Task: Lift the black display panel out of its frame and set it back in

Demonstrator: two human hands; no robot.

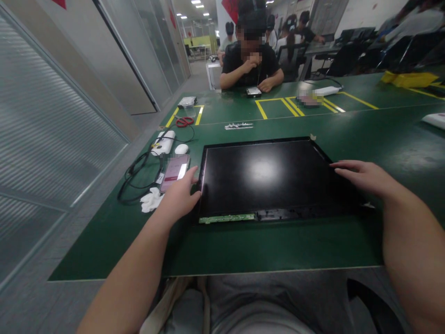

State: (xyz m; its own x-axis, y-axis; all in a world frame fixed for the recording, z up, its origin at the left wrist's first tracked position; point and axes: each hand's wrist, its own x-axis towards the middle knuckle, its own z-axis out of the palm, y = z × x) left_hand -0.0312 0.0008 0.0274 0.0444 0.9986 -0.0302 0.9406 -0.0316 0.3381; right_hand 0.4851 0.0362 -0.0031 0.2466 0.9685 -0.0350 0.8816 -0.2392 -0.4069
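Note:
A black flat display panel [236, 185] lies face up on the green table, with a bright reflection in its middle. Along its near edge runs a narrow green circuit board [227, 218]. My left hand [182, 192] is at the panel's left edge, thumb and fingers apart, the thumb seeming to touch the frame. At the right edge is my right hand [361, 174], its fingers stretched out and the fingertips on or close to the frame. Small pale tabs of tape stick out at the panel's right corners.
Left of the panel are a phone [175, 169], a crumpled white glove or cloth [150, 200], a white mouse [181, 149], a white power strip [163, 143], black cable [127, 185] and red-handled scissors [184, 122]. White strips [238, 125] lie beyond. A person [252, 65] sits opposite.

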